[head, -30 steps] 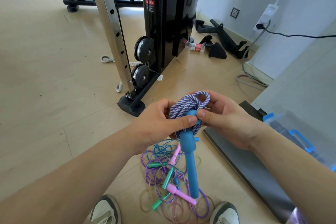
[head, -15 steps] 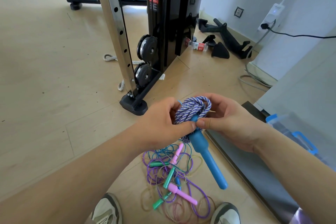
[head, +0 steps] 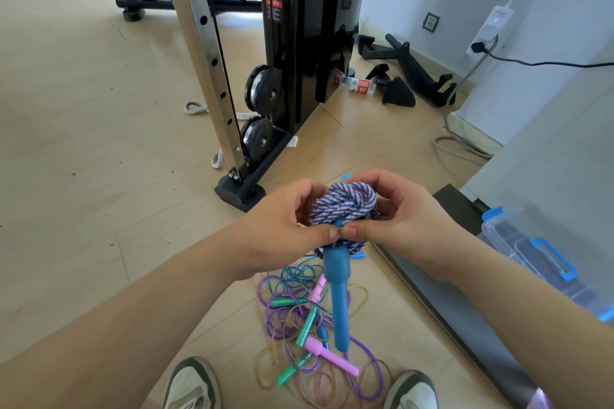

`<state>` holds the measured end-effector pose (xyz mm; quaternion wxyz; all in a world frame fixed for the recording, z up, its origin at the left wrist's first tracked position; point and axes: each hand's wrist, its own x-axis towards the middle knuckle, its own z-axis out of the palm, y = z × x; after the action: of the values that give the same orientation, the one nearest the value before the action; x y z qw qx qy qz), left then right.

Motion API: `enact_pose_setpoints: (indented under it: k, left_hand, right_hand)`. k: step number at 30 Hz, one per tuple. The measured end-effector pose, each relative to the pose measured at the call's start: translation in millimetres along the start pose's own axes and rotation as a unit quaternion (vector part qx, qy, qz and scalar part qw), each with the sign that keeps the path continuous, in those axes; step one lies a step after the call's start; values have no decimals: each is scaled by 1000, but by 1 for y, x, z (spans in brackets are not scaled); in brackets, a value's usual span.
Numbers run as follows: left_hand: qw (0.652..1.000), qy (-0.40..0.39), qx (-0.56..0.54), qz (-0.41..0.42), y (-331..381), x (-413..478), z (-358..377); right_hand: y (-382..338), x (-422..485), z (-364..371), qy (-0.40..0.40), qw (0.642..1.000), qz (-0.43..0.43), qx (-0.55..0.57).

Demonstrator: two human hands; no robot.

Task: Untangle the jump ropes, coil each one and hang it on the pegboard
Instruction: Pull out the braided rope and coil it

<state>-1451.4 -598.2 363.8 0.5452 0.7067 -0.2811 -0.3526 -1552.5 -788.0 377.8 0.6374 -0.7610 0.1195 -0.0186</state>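
A purple-and-white braided jump rope (head: 344, 206) is wound into a tight coil that I hold in front of me. My left hand (head: 282, 226) grips its left side and my right hand (head: 402, 219) grips its right side, thumbs meeting at the neck of its blue handle (head: 339, 295), which hangs downward. On the floor below lies a tangle of thin purple, blue and pink jump ropes (head: 315, 335) with green and pink handles. No pegboard is in view.
A black cable machine (head: 299, 43) with a steel upright (head: 206, 53) stands ahead on the wood floor. A clear bin with blue latches (head: 538, 259) sits on a grey platform at right. My shoes (head: 192, 382) flank the tangle. Black attachments and a bottle lie by the wall.
The blue handle swung out to the right, then back to hanging almost straight down. Both hands stayed on the coil, with the thumbs now pressed together at the handle's neck.
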Motion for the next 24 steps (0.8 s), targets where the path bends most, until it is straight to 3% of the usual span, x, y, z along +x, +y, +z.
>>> enact_pose_setpoints:
  k: [8, 12, 19, 21, 24]
  left_hand:
    - [999, -12, -17, 27, 2, -1, 0]
    - [1000, 24, -2, 15, 2, 0, 5]
    - [995, 57, 80, 22, 11, 0, 8]
    - [994, 57, 90, 17, 14, -1, 8]
    - [997, 59, 43, -1, 17, -2, 4]
  right_hand:
    - [3, 2, 1, 30, 999, 5, -12]
    - [4, 5, 11, 88, 991, -26, -98]
    - [7, 6, 21, 117, 970, -45, -206]
    - [5, 6, 19, 61, 988, -20, -138]
    - [0, 3, 3, -90, 995, 33, 38]
